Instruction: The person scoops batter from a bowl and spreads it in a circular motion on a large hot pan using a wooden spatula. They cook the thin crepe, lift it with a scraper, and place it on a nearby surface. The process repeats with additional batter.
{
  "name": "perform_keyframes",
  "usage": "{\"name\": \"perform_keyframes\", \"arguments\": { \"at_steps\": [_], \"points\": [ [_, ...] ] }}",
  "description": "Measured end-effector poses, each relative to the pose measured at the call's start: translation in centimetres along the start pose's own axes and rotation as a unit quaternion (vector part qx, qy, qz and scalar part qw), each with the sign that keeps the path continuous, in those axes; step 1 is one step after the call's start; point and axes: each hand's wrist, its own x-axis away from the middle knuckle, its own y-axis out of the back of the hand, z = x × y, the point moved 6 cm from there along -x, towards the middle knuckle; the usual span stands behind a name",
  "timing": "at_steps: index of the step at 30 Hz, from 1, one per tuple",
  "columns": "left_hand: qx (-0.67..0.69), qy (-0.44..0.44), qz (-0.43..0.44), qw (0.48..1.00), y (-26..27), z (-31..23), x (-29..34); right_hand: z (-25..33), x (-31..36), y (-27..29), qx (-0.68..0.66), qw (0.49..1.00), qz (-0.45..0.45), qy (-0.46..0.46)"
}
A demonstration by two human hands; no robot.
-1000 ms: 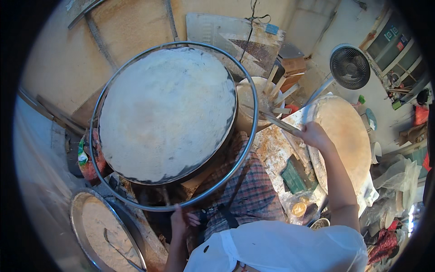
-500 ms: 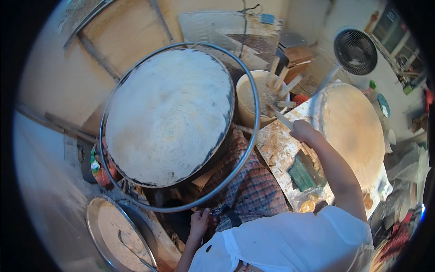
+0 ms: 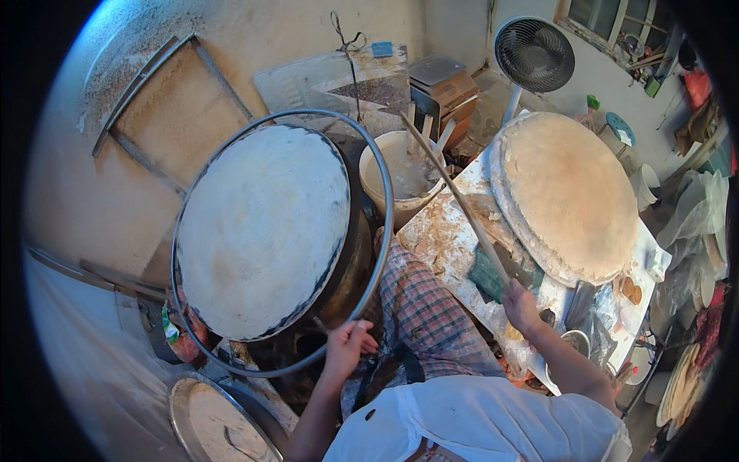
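**Right hand on a long stick, left hand at the metal ring**

The right hand (image 3: 520,306) holds a long wooden stick (image 3: 460,196) near its near end, fingers wrapped closely around it with no visible gap. The stick slants far and left over the bench (image 3: 439,231), its far tip crossing the view of the bucket (image 3: 375,175); whether they touch, I cannot tell. Gripping the end probably gives the most reach.

The left hand (image 3: 350,345) is at the near right part of the metal ring (image 3: 391,215), fingers curled, leaving only a narrow space. It overlaps the ring in view, but I cannot tell whether it grips it.

The ring surrounds the round pan (image 3: 356,239) on the left, perhaps as a handhold or guard. A pale layer (image 3: 262,231) covers the pan's top. On the bench at right lie stacked round sheets (image 3: 573,196), likely placed there to be within the right arm's reach. The bucket stands between pan and bench, seemingly handy to both.
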Motion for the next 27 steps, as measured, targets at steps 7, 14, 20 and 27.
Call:
{"name": "perform_keyframes", "arguments": {
  "at_steps": [7,14,20,27],
  "points": [
    [-0.254,-0.308,-0.194,0.896,1.9,-12.7,-2.6,10.5,-1.7,-2.2,-0.111,0.979,0.168,0.007],
    [-0.510,-0.379,-0.257,0.728,1.7,-14.6,-7.7,11.3,-0.2,-5.8,-0.135,0.961,0.234,0.058],
    [-0.559,-0.325,-0.256,0.718,-1.0,-13.3,-14.4,8.5,-0.1,-4.2,-0.111,0.963,0.243,-0.042],
    [-0.569,-0.255,-0.233,0.747,0.1,-12.5,-17.5,11.2,-1.8,-3.4,-0.070,0.956,0.283,-0.021]
  ]
}}
